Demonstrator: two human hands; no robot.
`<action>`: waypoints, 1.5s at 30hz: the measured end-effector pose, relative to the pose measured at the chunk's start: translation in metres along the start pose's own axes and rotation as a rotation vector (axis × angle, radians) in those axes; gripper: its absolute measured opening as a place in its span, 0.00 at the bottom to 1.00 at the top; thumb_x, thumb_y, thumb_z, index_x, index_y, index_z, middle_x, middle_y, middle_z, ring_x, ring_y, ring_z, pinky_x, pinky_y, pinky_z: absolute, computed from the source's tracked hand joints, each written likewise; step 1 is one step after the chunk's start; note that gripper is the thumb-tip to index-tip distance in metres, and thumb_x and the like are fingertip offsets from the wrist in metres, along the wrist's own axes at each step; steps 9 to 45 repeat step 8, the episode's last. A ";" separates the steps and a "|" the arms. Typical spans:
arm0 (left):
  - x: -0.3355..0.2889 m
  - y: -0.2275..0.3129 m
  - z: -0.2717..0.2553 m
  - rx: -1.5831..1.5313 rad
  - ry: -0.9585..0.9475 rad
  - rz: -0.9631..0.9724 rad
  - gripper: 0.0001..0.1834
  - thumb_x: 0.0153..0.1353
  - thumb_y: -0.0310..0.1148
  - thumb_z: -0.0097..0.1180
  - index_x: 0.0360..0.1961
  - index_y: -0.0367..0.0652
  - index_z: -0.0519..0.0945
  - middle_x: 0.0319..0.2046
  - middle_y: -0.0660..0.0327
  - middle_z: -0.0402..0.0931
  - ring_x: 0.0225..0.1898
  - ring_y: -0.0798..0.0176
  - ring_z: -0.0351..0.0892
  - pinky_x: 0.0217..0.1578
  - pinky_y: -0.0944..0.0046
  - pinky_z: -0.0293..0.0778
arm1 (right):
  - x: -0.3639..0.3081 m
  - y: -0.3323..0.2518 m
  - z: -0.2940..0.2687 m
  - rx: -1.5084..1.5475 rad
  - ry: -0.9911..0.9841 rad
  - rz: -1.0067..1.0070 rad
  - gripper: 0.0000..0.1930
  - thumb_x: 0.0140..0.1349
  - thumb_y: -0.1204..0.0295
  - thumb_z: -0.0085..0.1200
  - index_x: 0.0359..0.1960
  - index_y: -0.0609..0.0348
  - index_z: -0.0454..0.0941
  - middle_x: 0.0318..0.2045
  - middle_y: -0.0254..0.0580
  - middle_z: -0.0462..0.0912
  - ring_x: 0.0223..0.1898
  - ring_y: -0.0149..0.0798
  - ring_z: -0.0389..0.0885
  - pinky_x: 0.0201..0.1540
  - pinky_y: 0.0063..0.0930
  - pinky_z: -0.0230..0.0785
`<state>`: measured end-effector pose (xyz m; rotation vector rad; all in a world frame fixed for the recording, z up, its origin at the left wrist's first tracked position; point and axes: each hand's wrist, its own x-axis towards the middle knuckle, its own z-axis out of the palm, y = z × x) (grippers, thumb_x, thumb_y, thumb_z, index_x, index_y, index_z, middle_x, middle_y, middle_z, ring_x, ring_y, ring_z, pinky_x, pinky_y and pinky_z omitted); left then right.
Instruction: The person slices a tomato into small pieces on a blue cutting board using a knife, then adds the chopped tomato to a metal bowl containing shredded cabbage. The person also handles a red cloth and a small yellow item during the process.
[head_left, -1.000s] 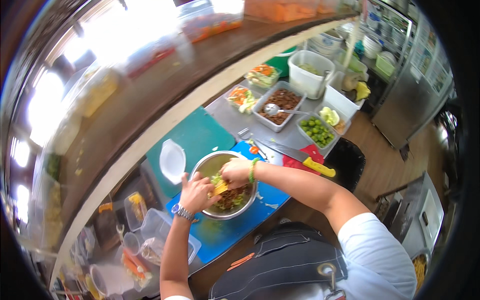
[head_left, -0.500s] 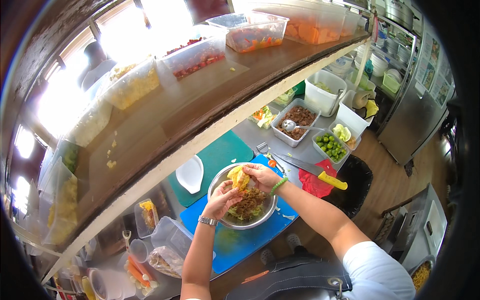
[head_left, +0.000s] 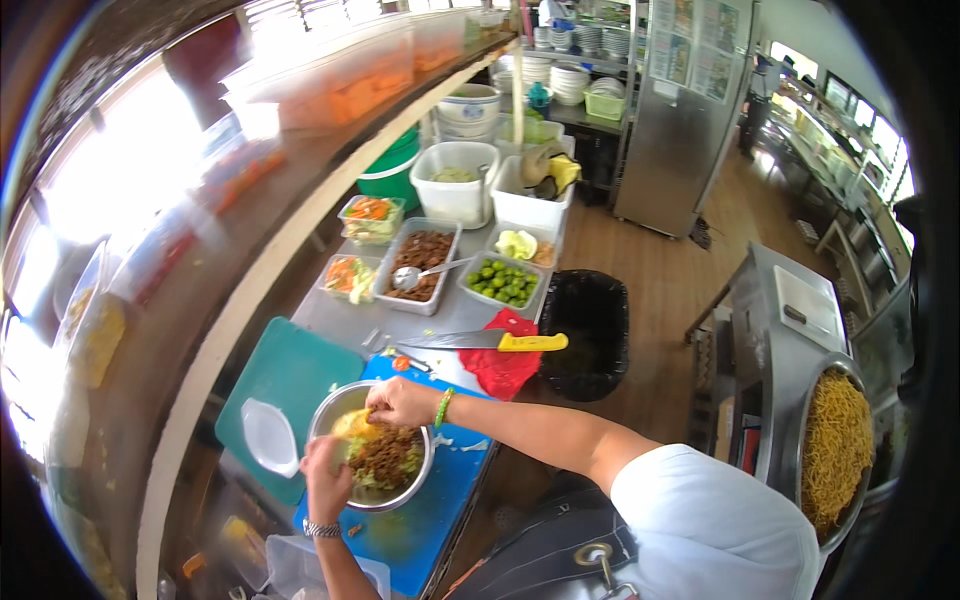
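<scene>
A metal mixing bowl (head_left: 430, 462) stands on a blue cutting board (head_left: 405, 555), with chopped brown meat (head_left: 385, 455) and pale green shredded leaves inside. At the bowl's far side, my right hand (head_left: 400, 402) is closed, pinching a yellow-orange piece of what looks like cooked egg (head_left: 351, 424). My left hand (head_left: 326, 474) is curled over the near left rim, slightly blurred; what its fingertips hold is hidden. A white oval dish (head_left: 269, 436) lies on the green cutting board (head_left: 275, 365) to the left.
Beyond the bowl lie a yellow-handled knife (head_left: 532, 342) and a red plastic bag (head_left: 500, 372). Tubs of cooked meat (head_left: 422, 250), green citrus (head_left: 503, 283) and cut vegetables (head_left: 350, 279) stand farther back. A shelf edge (head_left: 300, 250) crosses the left; a black-lined bin (head_left: 585, 330) is right.
My view has swung right, bringing the noodle basin into sight. The egg piece, held up between both hands before, is now lower in the bowl, and my hands have moved apart.
</scene>
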<state>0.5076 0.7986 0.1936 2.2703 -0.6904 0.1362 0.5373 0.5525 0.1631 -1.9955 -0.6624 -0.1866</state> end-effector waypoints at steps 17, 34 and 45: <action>0.047 0.122 0.084 0.196 0.121 0.131 0.18 0.50 0.26 0.64 0.45 0.45 0.81 0.43 0.53 0.80 0.49 0.51 0.76 0.51 0.52 0.65 | -0.150 0.003 -0.244 -0.398 0.316 0.306 0.06 0.57 0.72 0.61 0.29 0.63 0.83 0.26 0.49 0.83 0.28 0.46 0.84 0.33 0.34 0.74; 0.047 0.122 0.084 0.196 0.121 0.131 0.18 0.50 0.26 0.64 0.45 0.45 0.81 0.43 0.53 0.80 0.49 0.51 0.76 0.51 0.52 0.65 | -0.150 0.003 -0.244 -0.398 0.316 0.306 0.06 0.57 0.72 0.61 0.29 0.63 0.83 0.26 0.49 0.83 0.28 0.46 0.84 0.33 0.34 0.74; 0.047 0.122 0.084 0.196 0.121 0.131 0.18 0.50 0.26 0.64 0.45 0.45 0.81 0.43 0.53 0.80 0.49 0.51 0.76 0.51 0.52 0.65 | -0.150 0.003 -0.244 -0.398 0.316 0.306 0.06 0.57 0.72 0.61 0.29 0.63 0.83 0.26 0.49 0.83 0.28 0.46 0.84 0.33 0.34 0.74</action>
